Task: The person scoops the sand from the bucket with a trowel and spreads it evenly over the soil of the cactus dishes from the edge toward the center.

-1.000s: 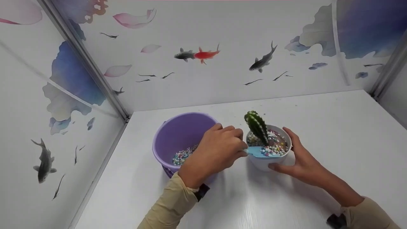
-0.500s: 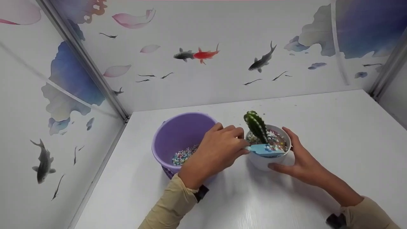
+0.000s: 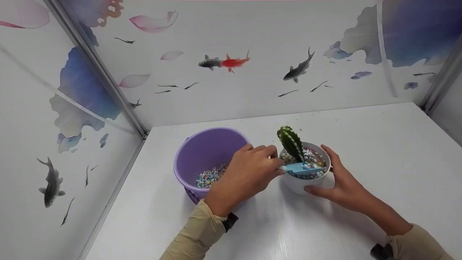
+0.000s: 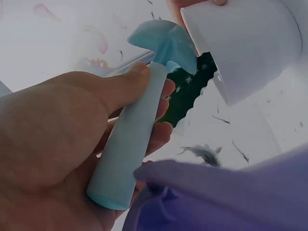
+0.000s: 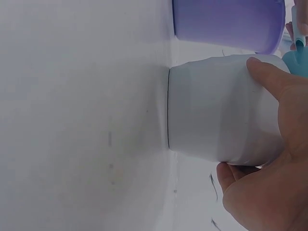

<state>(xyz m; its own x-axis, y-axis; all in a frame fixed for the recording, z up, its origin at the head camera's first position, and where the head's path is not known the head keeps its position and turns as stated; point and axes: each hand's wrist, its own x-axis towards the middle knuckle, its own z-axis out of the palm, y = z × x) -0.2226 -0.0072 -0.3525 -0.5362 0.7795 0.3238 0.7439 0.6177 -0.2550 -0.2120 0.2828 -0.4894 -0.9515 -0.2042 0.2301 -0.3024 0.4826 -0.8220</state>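
Note:
My left hand (image 3: 247, 173) grips the pale blue handle of a small trowel (image 4: 132, 130). In the head view the trowel's blade (image 3: 301, 168) lies over the rim of a white pot (image 3: 297, 186), with a few coloured beads on it. A green cactus (image 3: 291, 143) leans to the left in the pot, among multicoloured pebbles (image 3: 314, 176). My right hand (image 3: 346, 186) holds the pot from its right side, thumb in front and fingers behind. The right wrist view shows the pot's base standing on the table.
A purple bucket (image 3: 193, 155) stands to the left of the pot, with multicoloured pebbles (image 3: 211, 176) at its bottom; my left forearm crosses in front of it. A white table (image 3: 389, 144) meets a wall (image 3: 252, 94) printed with fish and petals.
The trowel's blade has tilted and most of its pebbles have slid off into the pot. The right hand and the pot have stayed in place.

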